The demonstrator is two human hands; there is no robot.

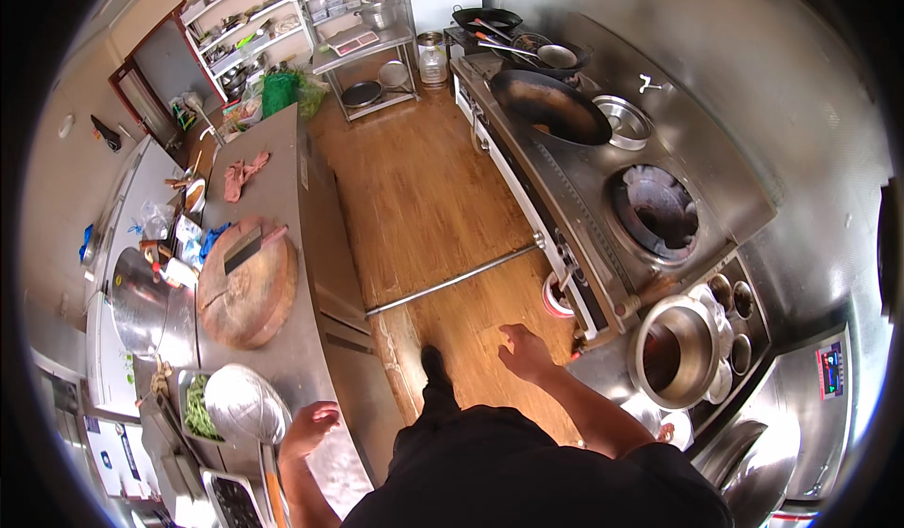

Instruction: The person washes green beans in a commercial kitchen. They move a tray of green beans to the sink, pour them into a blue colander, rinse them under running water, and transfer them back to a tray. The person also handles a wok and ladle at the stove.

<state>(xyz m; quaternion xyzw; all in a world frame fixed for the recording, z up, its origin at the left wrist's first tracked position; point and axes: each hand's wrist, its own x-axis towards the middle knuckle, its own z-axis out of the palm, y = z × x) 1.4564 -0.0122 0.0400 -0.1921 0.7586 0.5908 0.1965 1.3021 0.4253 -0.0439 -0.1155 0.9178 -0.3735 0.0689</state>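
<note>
My left hand (312, 426) hangs with loosely curled fingers over the edge of the steel counter, holding nothing. Nearest to it are a round metal strainer (246, 404) and a metal tray of cut green vegetables (200, 411) partly under the strainer. Over the wooden floor my right hand (526, 353) is held out, fingers apart, with nothing in it. A large metal pot (696, 351) stands to its right, dark inside. Farther up the left counter, a cleaver (247, 249) lies on a round wooden chopping block (244, 302).
A metal bar (452, 277) crosses the aisle between counter and stove. The stove bears a wok (551, 107), a burner ring (655, 210) and, farther back, ladles (556, 56). A red-and-white bucket (558, 298) stands by its base. A pink cloth (244, 175) lies on the left counter.
</note>
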